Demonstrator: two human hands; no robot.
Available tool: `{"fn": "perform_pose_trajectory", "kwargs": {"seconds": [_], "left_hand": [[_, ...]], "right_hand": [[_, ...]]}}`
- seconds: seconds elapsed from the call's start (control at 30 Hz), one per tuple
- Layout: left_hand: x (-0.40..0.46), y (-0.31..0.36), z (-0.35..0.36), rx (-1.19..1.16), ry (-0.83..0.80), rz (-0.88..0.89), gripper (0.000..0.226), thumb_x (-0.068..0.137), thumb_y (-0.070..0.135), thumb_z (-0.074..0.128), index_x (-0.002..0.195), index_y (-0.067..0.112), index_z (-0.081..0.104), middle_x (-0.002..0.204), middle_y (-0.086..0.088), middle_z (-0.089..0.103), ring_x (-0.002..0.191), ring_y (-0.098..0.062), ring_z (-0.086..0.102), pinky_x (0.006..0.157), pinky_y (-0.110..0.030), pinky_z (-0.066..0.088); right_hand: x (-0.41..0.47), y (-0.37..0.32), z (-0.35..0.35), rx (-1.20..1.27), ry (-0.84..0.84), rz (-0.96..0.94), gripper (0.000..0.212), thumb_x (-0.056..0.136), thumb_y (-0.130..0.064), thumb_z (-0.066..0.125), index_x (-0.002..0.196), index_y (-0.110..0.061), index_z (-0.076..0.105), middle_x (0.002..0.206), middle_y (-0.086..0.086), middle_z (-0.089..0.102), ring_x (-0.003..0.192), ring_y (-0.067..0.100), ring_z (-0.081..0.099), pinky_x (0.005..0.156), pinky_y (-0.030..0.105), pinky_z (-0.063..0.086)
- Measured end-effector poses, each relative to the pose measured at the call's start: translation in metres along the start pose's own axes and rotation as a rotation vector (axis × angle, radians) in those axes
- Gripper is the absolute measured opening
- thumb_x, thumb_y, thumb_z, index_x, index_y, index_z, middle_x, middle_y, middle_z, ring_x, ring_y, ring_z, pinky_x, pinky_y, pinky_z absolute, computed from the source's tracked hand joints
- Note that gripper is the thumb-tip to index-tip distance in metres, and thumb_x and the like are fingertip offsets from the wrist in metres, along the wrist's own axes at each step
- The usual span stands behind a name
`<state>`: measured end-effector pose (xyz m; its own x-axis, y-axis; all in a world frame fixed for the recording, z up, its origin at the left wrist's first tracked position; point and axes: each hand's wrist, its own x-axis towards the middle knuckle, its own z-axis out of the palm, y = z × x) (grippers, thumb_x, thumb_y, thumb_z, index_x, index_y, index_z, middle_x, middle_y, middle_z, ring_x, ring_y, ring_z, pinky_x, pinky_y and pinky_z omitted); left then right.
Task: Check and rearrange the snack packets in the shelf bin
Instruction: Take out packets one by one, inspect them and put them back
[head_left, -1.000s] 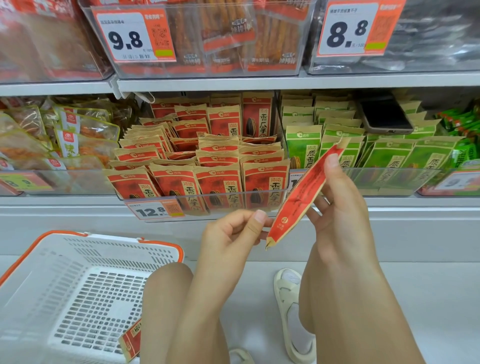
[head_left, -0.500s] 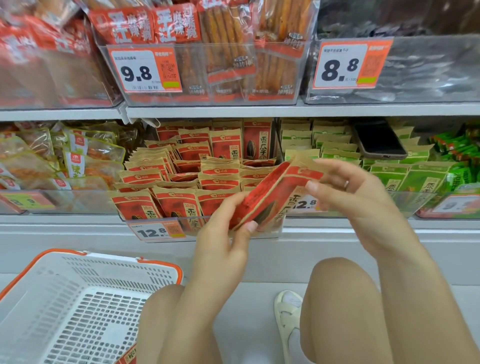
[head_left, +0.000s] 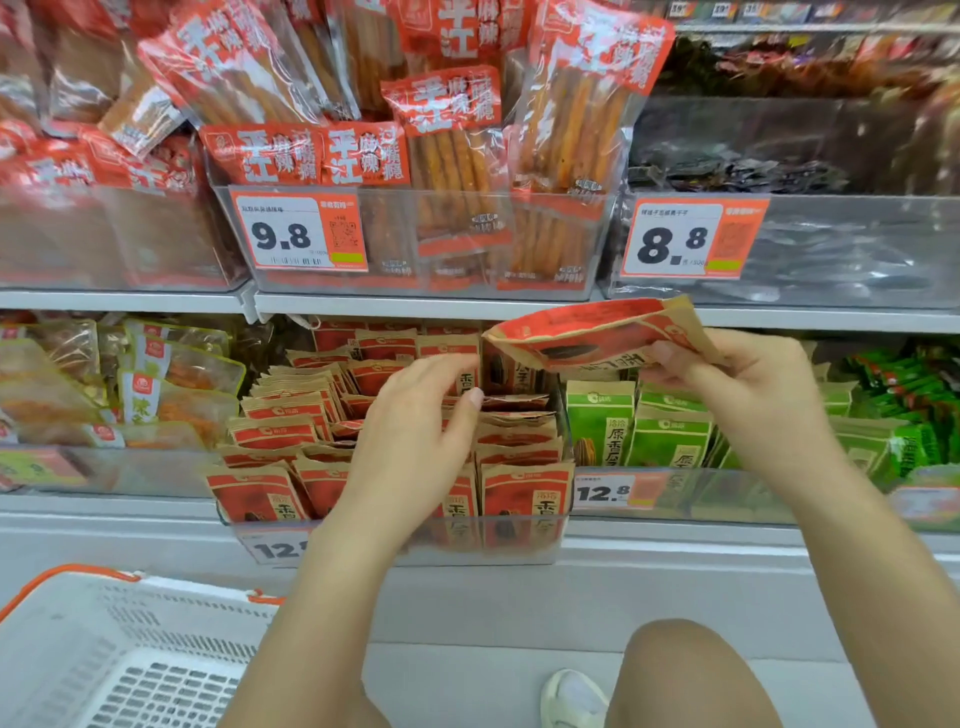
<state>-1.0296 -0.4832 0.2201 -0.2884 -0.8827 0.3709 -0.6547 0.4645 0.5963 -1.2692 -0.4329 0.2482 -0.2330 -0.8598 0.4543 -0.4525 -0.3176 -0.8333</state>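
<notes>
Above the bin (head_left: 395, 540), held packet (head_left: 597, 335) lies sideways.

Bin (head_left: 395, 540) top open under upper shelf (head_left: 415, 306), packets (head_left: 519, 488) tightly packed

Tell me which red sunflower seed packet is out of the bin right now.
The red-and-brown paper packet pinched in the right hand, held sideways above the clear plastic bin; every other one stands inside.

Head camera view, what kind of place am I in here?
Most likely a shop's snack aisle: shelves of packaged snacks in clear bins, price tags on the bin fronts, and a shopping basket on the floor beside you.
</notes>
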Motion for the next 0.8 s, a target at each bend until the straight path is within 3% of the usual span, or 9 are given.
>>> {"fn": "perform_pose_trajectory", "kwargs": {"seconds": [0.13,0.23,0.3,0.4,0.47,0.57,0.63,0.7,0.8], "left_hand": [[0.017,-0.014,0.007,0.111,-0.084,-0.015,0.032,0.103,0.028,0.045,0.131,0.024,0.062,0.138,0.009,0.056,0.136,-0.009,0.038,0.108,-0.021,0.022],[0.034,-0.017,0.018,0.185,-0.215,0.017,0.037,0.104,0.036,0.040,0.130,0.021,0.063,0.145,0.003,0.052,0.143,-0.016,0.033,0.119,-0.035,0.019],[0.046,-0.018,0.027,0.265,-0.341,0.028,0.044,0.105,0.042,0.033,0.132,0.022,0.062,0.152,0.001,0.045,0.148,-0.020,0.025,0.123,-0.041,0.013],[0.058,-0.018,0.038,0.364,-0.473,0.047,0.051,0.105,0.048,0.024,0.134,0.027,0.060,0.156,0.002,0.039,0.151,-0.021,0.016,0.122,-0.043,0.002],[0.063,-0.018,0.044,0.396,-0.509,0.056,0.053,0.104,0.052,0.021,0.137,0.030,0.057,0.156,0.002,0.039,0.151,-0.022,0.016,0.122,-0.044,0.001],[0.067,-0.020,0.051,0.405,-0.540,0.046,0.058,0.103,0.056,0.018,0.137,0.031,0.057,0.153,-0.001,0.044,0.148,-0.025,0.024,0.121,-0.046,0.006],[0.068,-0.025,0.055,0.359,-0.531,0.043,0.062,0.102,0.057,0.018,0.124,0.026,0.067,0.135,-0.002,0.060,0.134,-0.026,0.044,0.118,-0.047,0.021],[0.066,-0.027,0.056,0.293,-0.486,0.054,0.062,0.102,0.057,0.021,0.105,0.023,0.072,0.103,0.000,0.068,0.108,-0.022,0.058,0.106,-0.045,0.037],[0.065,-0.029,0.057,0.256,-0.460,0.053,0.059,0.102,0.058,0.022,0.108,0.026,0.071,0.090,0.004,0.064,0.097,-0.020,0.060,0.090,-0.037,0.044]], "right_hand": [[0.010,0.017,0.010,-0.111,0.024,-0.049,0.028,0.089,-0.021,0.065,0.097,-0.047,0.068,0.085,-0.023,0.073,0.085,0.021,0.072,0.082,0.051,0.055],[0.021,0.026,0.020,-0.179,-0.021,-0.068,0.033,0.089,-0.017,0.065,0.101,-0.047,0.064,0.080,-0.033,0.068,0.076,0.012,0.071,0.074,0.036,0.058],[0.029,0.034,0.027,-0.259,-0.057,-0.090,0.032,0.090,-0.017,0.063,0.109,-0.042,0.064,0.080,-0.022,0.072,0.055,-0.005,0.058,0.054,0.011,0.045],[0.042,0.047,0.039,-0.464,-0.127,-0.097,0.030,0.094,-0.021,0.059,0.121,-0.031,0.066,0.092,-0.004,0.075,0.054,-0.008,0.052,0.052,0.007,0.035],[0.048,0.050,0.048,-0.626,-0.180,-0.127,0.031,0.096,-0.026,0.054,0.125,-0.031,0.063,0.101,0.001,0.074,0.074,0.000,0.063,0.065,0.014,0.042],[0.059,0.048,0.062,-0.856,-0.260,-0.195,0.032,0.099,-0.024,0.047,0.128,-0.027,0.062,0.103,0.009,0.072,0.093,0.029,0.065,0.078,0.035,0.050],[0.067,0.051,0.075,-1.022,-0.330,-0.214,0.028,0.099,-0.017,0.045,0.120,-0.023,0.063,0.098,0.010,0.070,0.091,0.031,0.064,0.071,0.035,0.049],[0.074,0.056,0.091,-1.152,-0.386,-0.202,0.025,0.096,-0.008,0.048,0.113,-0.018,0.063,0.095,0.008,0.068,0.089,0.030,0.064,0.063,0.032,0.042],[0.085,0.062,0.105,-1.285,-0.427,-0.141,0.021,0.092,-0.003,0.049,0.105,-0.012,0.062,0.095,0.008,0.066,0.085,0.029,0.062,0.060,0.033,0.038]]}}
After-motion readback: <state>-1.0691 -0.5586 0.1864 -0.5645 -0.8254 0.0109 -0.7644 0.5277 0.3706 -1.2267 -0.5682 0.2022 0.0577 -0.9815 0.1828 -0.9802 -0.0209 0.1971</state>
